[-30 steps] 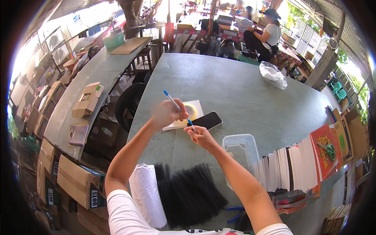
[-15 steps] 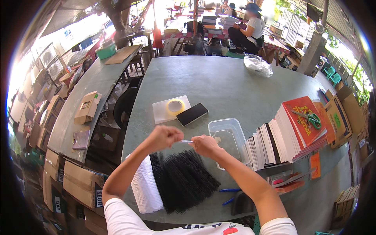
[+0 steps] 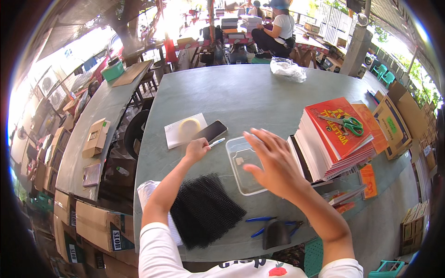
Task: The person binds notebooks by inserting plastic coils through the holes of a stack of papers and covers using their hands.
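My left hand (image 3: 198, 149) is closed around a slim white pen (image 3: 217, 142), just in front of a black phone (image 3: 212, 131). My right hand (image 3: 273, 162) is raised with its fingers spread, holding nothing, over the right side of a clear plastic tub (image 3: 230, 160). A few small pale pieces lie in the tub. Below my left hand, a thick bundle of black spiral binding coils (image 3: 204, 211) rests on the table, partly against a white padded wrap (image 3: 175, 229). A notepad (image 3: 174, 136) carries a roll of yellowish tape (image 3: 190, 126) beside the phone.
Red-covered books (image 3: 336, 139) are stacked at the right, with green-handled scissors (image 3: 350, 124) on top. Blue-handled pliers (image 3: 259, 220) lie near a dark rounded object (image 3: 276, 235). A crumpled plastic bag (image 3: 287, 69) sits at the table's far edge. A person (image 3: 278, 30) sits beyond it.
My right hand has let go of the pen, opened and moved right over the tub. My left hand keeps the pen, now lower by the phone. The whole view has shifted.
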The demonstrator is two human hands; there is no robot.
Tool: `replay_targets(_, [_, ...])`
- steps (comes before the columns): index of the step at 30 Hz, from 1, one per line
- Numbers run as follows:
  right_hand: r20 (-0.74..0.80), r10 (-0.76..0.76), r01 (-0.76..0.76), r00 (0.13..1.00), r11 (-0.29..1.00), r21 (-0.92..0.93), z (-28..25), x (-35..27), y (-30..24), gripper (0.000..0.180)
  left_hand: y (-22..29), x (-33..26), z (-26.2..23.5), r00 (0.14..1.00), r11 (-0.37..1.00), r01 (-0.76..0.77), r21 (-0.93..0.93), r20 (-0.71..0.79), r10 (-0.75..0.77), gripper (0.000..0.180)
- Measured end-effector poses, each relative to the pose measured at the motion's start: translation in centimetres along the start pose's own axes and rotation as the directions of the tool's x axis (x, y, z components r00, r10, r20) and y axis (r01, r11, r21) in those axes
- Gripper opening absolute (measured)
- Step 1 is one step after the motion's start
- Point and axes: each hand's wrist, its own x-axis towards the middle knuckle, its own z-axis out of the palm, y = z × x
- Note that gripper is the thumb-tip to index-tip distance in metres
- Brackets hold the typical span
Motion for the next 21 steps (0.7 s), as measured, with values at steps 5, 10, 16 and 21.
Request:
replay_targets(5, [-0.078,0.108,-0.105,0.991,0.994,0.033,-8.0,-8.7,1.7,0.038,-3.0,3.9,3.7,0.934,0.958,0.056,0.281,-0.354,0.049,0.007])
replay_targets(10, [-0.396,0.363,-0.462,0.843,0.867,-0.189,-16.3,-21.7,2.7,0.021,-7.8,5.8,-0.1,0.880,0.763,0.430,0.483,-0.413,-0.234,0.018])
replay_targets(16, [-0.546,0.430,-0.658,0.719,0.675,-0.334,-16.3,-26.7,3.9,0.013,-12.1,5.4,-0.7,0.839,0.750,0.520,0.409,-0.412,-0.356,0.019])
replay_targets(21, [-0.363,0.349,-0.503,0.864,0.634,-0.587,-15.7,-31.7,7.1,0.021,-12.5,6.1,0.0,0.847,0.743,0.518,0.424,-0.377,-0.376,0.023])
